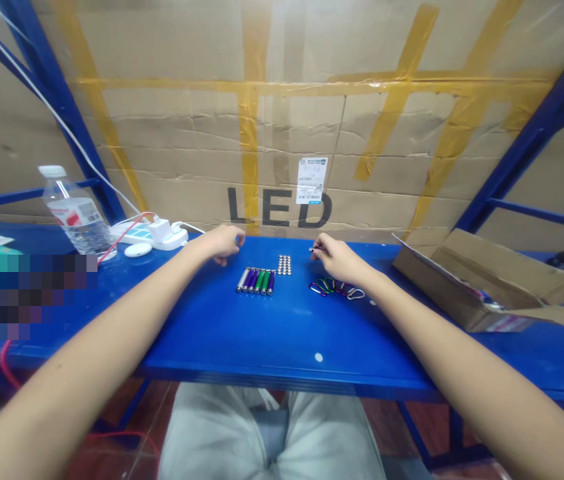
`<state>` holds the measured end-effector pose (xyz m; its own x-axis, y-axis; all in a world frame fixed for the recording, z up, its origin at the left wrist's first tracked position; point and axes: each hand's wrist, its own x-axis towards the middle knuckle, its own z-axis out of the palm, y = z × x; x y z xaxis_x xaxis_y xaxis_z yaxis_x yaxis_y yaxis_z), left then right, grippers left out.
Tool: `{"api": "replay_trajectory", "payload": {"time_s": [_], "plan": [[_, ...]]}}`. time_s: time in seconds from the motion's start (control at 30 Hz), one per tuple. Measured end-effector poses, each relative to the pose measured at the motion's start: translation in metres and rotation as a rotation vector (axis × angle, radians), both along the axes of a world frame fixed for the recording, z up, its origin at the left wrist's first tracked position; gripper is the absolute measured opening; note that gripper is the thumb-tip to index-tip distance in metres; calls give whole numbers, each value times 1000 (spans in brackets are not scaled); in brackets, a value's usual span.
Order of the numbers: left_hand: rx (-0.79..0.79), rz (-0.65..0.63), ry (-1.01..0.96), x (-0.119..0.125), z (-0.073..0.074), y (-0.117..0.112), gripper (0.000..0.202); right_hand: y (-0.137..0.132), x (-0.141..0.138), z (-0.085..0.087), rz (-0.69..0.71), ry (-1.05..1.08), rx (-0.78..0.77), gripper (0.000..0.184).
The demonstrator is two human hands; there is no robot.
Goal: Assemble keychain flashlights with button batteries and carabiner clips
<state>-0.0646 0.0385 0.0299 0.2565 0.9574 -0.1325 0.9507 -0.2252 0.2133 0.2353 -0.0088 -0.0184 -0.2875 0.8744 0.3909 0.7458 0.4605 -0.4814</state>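
Observation:
My left hand (226, 244) hovers over the table's far side, left of a row of small tube-shaped flashlights (256, 281) in silver, purple and green. Its fingers are bent and apart, and I see nothing in them. My right hand (331, 253) is closed in a pinch on a small dark piece (315, 249), too small to name. Between the hands, silver button cells (285, 265) stand in a neat block beside the flashlights. Just below my right hand lie several coloured carabiners (336, 288), fanned out on the blue table (282, 340).
At the right is an open cardboard box (467, 287) with small items inside. A water bottle (75, 213), a power strip (169, 235) with cables and a white round case (138, 250) stand at the left. A large cardboard sheet (192, 147) closes off the back.

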Motion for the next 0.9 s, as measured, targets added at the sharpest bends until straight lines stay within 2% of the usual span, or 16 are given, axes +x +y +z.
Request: {"api": "replay_trajectory", "payload": {"time_s": [0.13,0.27,0.4,0.57,0.7,0.9], "plan": [[-243,53,120,-10,-3,-12,25,-2,-2,0,2,3,-17,7],[-356,24,58,-6,-1,-18,28,-4,-3,2,1,7,-13,8],[-371,-11,-14,-5,-1,-18,32,-6,-3,4,-11,-3,-11,9],[-339,-50,-21,-6,-5,-15,26,-6,-4,4,-17,-1,-24,11],[-407,-91,-61,-5,-4,-17,24,-6,-3,5,-10,-7,-16,10],[-487,-109,-137,-3,0,-24,34,-7,-2,5,-12,-32,-23,8]]}}
